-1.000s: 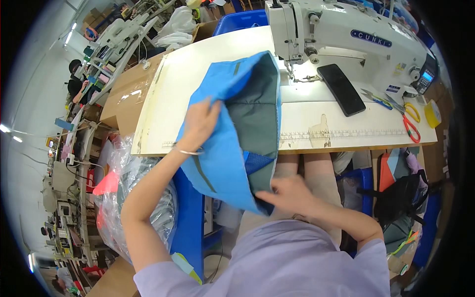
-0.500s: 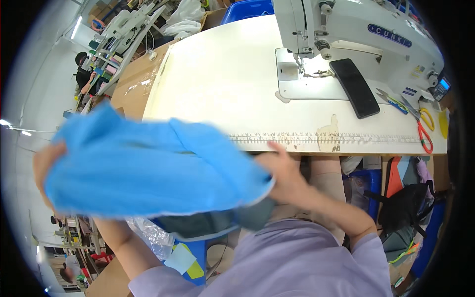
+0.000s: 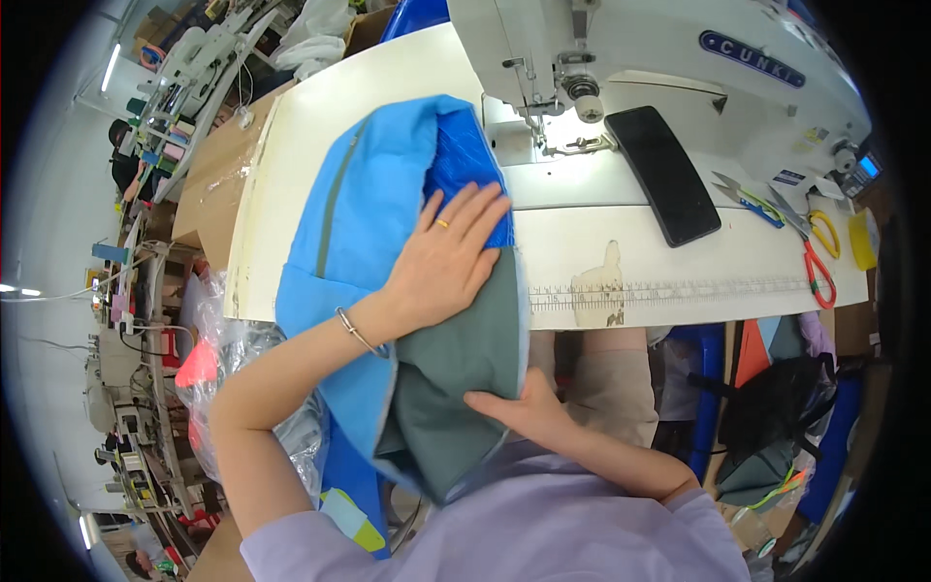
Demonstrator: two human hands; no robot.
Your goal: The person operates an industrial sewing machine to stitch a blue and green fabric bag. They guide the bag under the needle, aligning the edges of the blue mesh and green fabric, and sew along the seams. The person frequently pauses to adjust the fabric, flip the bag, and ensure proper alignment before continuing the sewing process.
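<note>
A blue cloth piece with a grey lining lies at the centre-left of the frame, its upper part on the white table and its lower end hanging past the table's near edge, over the person's lap. The left hand is spread nearly flat on top, palm down with the fingers straight, pressing on the lining and a bright blue patch without gripping. It wears a ring, and a bracelet circles the wrist. Below centre, the right hand has the side edge of the cloth between its thumb, which lies on the grey lining, and its other fingers, which are hidden behind. A white sewing machine fills the upper right, its needle just beside the cloth. Under its arm a black phone lies at a slant; farther right are blue-handled snips, scissors with red and yellow handles, and a yellow roll. Clear plastic wrapping bulges at the left, below the table.
</note>
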